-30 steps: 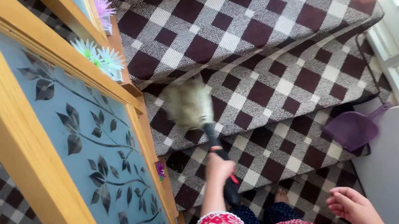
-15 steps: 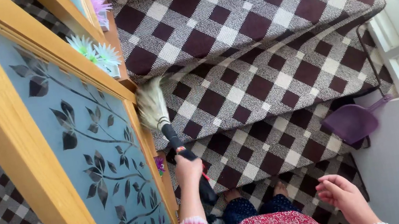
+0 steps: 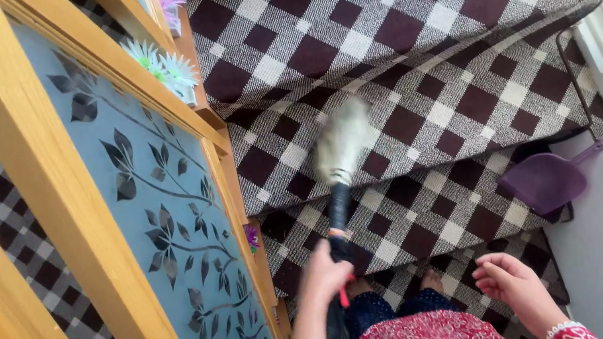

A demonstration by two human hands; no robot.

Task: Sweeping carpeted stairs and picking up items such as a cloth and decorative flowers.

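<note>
- My left hand: fist wrapped round the black-handled brush, bristles blurred on checked stair carpet.
- My right hand: empty, fingers loosely curled.
- Purple dustpan: on the right step edge.

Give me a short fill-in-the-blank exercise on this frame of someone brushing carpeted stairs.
1. The left hand grips the black handle of a pale-bristled hand ____.
2. The right hand is open and holds ____.
3. The purple plastic dustpan lies on the checked brown-and-white stair carpet, on the side near the ____.
4. The frosted glass panel in its wooden frame bears a pattern of ____.

Missing words: brush; nothing; window; leaves
</note>
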